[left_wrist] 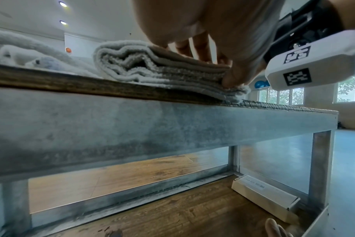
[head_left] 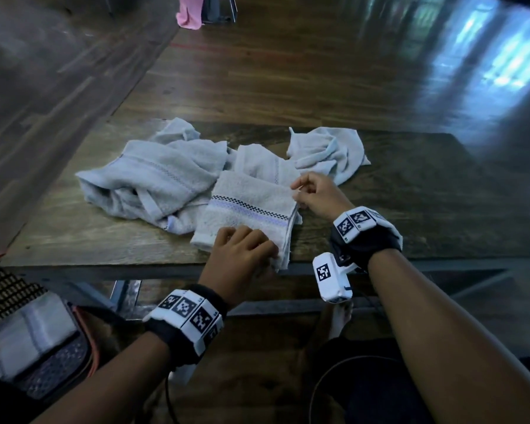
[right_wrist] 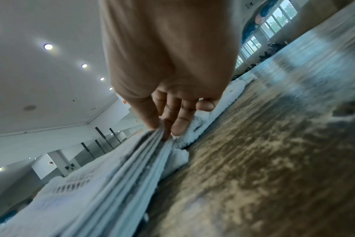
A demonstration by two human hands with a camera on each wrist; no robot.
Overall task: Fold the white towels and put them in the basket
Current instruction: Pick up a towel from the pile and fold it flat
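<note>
Two hands work one folded towel point(head_left: 251, 206), which lies at the near edge of the wooden table point(head_left: 410, 191), its near right corner reaching the table's lip. My left hand point(head_left: 242, 255) pinches that near right corner: in the left wrist view the thumb sits under the stacked layers and the fingers point(left_wrist: 203, 48) lie on top, clamping the plies so they cannot slide apart. My right hand point(head_left: 315, 194) pinches the far right corner, and the right wrist view shows thumb and fingertips point(right_wrist: 178, 126) pressed together on several layer edges at once. I judge that both grips sit on the same right-hand side so that the open edges stay aligned while the fold is squared or doubled over. The towel forms a rough rectangle whose long axis runs from the near edge away from me, tilted slightly to the right; its checked and lilac stripe band point(head_left: 248, 209) crosses that axis from left to right. The rounded fold faces left, the loose edges face right toward my hands. Unfolded towels wait just beyond: a large crumpled pile point(head_left: 153, 179) touching the folded one on its left, and a smaller crumpled towel point(head_left: 328, 154) farther back on the right. One finished towel point(head_left: 34, 335) already rests in the basket point(head_left: 3, 292) at my lower left, below table level.
</note>
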